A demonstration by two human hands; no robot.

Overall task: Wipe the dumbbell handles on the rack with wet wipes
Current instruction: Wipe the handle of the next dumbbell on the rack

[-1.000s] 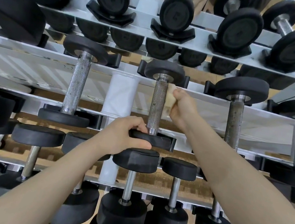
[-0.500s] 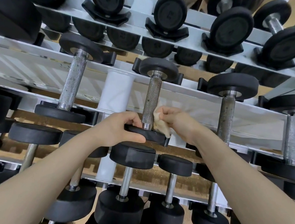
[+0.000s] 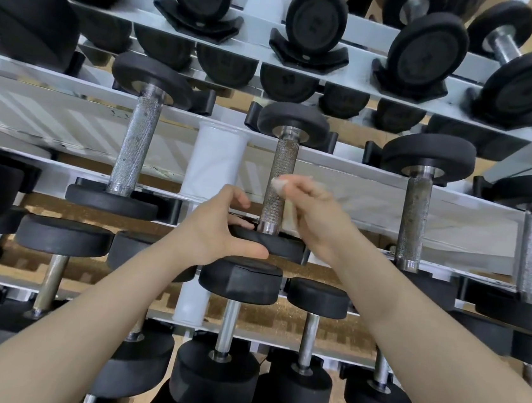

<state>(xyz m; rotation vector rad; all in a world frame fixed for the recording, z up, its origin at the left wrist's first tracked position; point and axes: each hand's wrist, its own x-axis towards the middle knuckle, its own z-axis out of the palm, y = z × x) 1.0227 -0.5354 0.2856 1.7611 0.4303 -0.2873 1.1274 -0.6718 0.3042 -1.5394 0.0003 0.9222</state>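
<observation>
Across the whole view a white steel rack (image 3: 67,132) is seen, loaded with black-headed dumbbells on three tiers. On the middle tier, the dumbbell (image 3: 280,183) being worked on is seated between both hands, its far head in a cradle and its near head (image 3: 281,244) towards the viewer. A white upright post (image 3: 214,159) is located just left of the left-hand fingers.

The near head is gripped by the left hand (image 3: 218,232): the thumb is laid along its near edge and the fingers (image 3: 239,221) are curled over its far face, just left of the handle base.

The knurled handle (image 3: 278,186) is positioned immediately left of the right hand (image 3: 314,215). The right-hand fingers are curled and pinched on a wet wipe (image 3: 280,183), which is blurred; its bunched end is seen against the handle at about mid-length. Whether the wipe is wrapped around the handle cannot be determined.

To the right of the right hand, a darker, tarnished handle (image 3: 415,218) is seated in the adjacent position.
</observation>
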